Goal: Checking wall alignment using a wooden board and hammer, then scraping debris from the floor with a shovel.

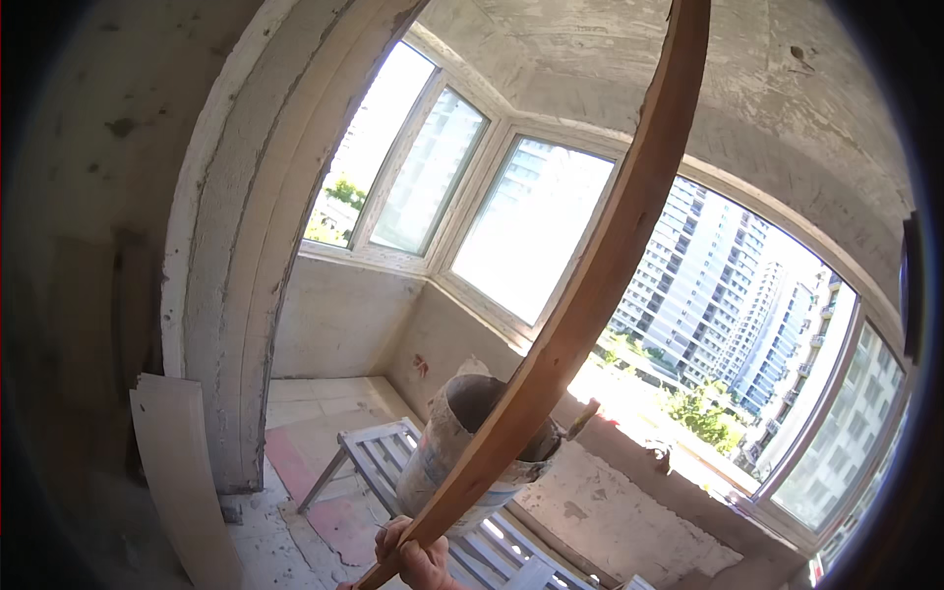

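Observation:
A long reddish-brown wooden plank (590, 285) rises at a slant from the lower edge to the top of the view, its line bent by the lens. My right hand (421, 559) is closed round its lower part, fingers wrapped over the edge. At the bottom edge, by the plank's lower end, only a sliver of skin shows, apparently my left hand (345, 586); its fingers are hidden. Behind the plank, a mortar-stained bucket (425, 470) stands on a slatted metal work bench (366, 462); the plank covers part of the bucket.
A rough wall edge (228, 295) stands to the left, with a pale board (185, 472) leaning near its foot. Beyond the bench are a bare low wall (344, 310) and framed windows (536, 231). The floor (329, 403) has pale tiles and pink patches.

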The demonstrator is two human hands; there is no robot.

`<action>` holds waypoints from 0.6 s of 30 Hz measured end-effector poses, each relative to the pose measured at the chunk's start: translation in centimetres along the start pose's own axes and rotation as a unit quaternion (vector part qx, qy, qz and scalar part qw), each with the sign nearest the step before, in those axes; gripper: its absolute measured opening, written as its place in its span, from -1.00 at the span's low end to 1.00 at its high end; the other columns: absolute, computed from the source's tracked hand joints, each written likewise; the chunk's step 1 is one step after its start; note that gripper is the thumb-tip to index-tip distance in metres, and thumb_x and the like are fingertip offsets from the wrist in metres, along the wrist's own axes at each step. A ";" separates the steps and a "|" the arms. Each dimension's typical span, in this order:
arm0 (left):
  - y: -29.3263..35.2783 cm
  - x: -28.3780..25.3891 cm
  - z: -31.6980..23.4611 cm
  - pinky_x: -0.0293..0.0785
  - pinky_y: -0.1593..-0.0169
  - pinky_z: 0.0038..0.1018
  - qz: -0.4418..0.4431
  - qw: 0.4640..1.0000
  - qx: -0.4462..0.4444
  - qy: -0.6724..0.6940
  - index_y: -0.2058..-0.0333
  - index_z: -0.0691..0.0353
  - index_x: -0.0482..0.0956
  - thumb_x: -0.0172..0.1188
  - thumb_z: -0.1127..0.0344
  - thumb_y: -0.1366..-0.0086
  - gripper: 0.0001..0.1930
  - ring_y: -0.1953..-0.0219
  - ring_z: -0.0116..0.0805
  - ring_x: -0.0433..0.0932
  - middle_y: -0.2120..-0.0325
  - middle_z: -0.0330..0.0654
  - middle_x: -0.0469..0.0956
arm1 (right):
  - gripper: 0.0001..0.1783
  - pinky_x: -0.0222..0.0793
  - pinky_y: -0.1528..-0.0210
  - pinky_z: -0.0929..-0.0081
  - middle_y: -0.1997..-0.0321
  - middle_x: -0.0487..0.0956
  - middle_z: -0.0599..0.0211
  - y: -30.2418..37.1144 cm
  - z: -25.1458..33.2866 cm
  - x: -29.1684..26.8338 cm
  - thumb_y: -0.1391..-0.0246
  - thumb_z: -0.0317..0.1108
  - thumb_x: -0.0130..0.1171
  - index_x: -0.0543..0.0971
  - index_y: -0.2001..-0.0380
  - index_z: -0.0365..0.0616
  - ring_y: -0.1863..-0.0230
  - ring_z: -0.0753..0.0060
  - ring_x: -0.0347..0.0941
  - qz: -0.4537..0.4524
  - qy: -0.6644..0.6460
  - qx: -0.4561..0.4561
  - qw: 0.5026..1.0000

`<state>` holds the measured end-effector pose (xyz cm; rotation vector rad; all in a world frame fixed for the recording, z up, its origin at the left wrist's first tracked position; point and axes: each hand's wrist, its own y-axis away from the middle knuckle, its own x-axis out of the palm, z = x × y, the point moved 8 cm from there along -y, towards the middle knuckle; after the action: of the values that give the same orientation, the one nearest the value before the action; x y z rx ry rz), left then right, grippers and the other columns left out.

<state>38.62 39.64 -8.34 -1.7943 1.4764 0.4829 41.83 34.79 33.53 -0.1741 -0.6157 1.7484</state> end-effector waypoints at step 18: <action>-5.9 -7.7 -5.0 0.45 0.21 -0.19 -0.060 0.942 -0.029 0.330 0.25 0.23 0.48 0.22 0.52 -0.04 -0.75 0.26 0.13 0.52 0.36 0.05 0.52 | -0.58 0.38 0.42 0.51 0.35 0.44 0.15 -2.7 0.4 -0.4 -0.22 -0.04 0.12 0.40 0.36 -0.25 0.45 0.44 0.40 0.070 -0.006 0.002 0.998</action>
<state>41.34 41.44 2.07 -2.2027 1.7746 -0.1706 44.10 34.64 35.15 -0.2082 -0.6221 1.8862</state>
